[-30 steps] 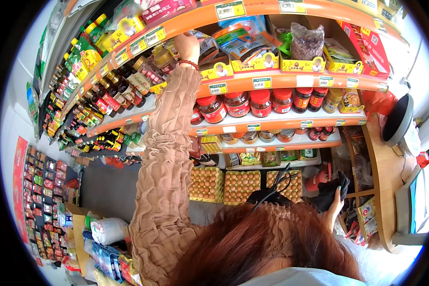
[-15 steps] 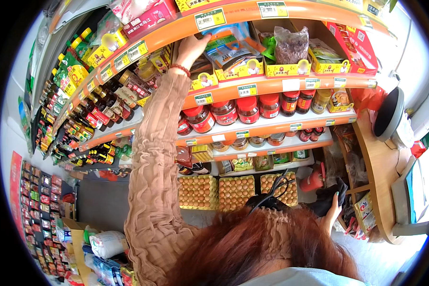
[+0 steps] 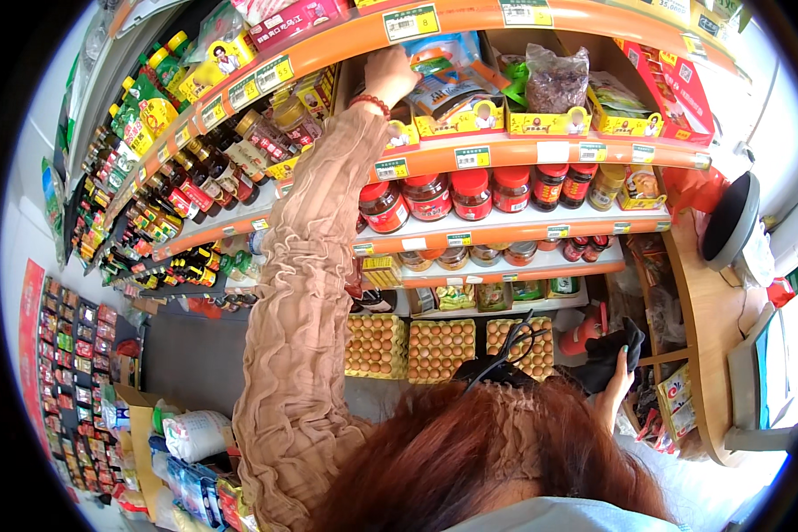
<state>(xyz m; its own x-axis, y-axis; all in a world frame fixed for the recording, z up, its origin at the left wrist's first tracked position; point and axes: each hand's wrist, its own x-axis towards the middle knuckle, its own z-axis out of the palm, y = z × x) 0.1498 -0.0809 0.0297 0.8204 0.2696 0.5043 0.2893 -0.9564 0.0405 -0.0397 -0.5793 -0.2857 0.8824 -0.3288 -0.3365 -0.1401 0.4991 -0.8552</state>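
Blue packet [image 3: 442,75] on top shelf [image 3: 505,155], touching left fingers [image 3: 390,75].

Crinkled beige sleeve [image 3: 297,293] — red bead bracelet [image 3: 369,104] (left wrist)

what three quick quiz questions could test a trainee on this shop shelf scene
1. True or false: the left hand reaches to the lowest shelf.
2. What does the right hand hold? A) a dark cloth-like thing B) an egg tray C) a jar
3. Fill in: the red-lidded jars stand on the shelf ___ the one the left hand reaches.

Key
1. False; it touches the blue packets on the upper shelf.
2. A, the dark cloth-like thing.
3. below
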